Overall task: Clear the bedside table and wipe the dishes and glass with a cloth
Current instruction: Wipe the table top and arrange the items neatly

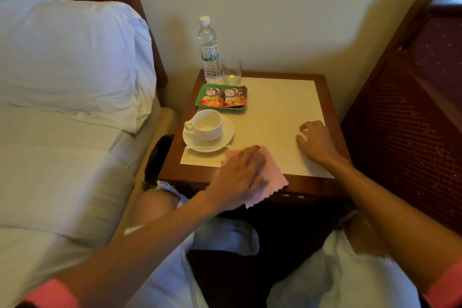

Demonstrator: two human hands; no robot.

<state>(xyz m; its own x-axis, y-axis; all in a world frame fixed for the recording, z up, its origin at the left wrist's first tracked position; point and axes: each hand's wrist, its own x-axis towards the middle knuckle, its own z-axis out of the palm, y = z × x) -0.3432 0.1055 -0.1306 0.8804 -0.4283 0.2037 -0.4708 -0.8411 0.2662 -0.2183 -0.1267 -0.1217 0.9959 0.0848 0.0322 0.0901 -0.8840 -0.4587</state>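
The bedside table (pixel 277 107) is not cleared yet, so the job looks only just begun. The left hand (pixel 240 172) lies flat on the pink cloth (pixel 275 180) at the front edge, fingers straight, pressing down. The right hand (pixel 316 141) rests on the bare top, fingers loosely bent, holding nothing. On the left side stand the bottle (pixel 210 55), the green tray (pixel 201 97), the saucer (pixel 225 137) with the cup (pixel 207 125), and the glass (pixel 231 70). None looks wiped.

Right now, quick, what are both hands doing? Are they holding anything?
Left hand: open, pressing flat on the pink cloth.
Right hand: open, resting on the table, holding nothing.
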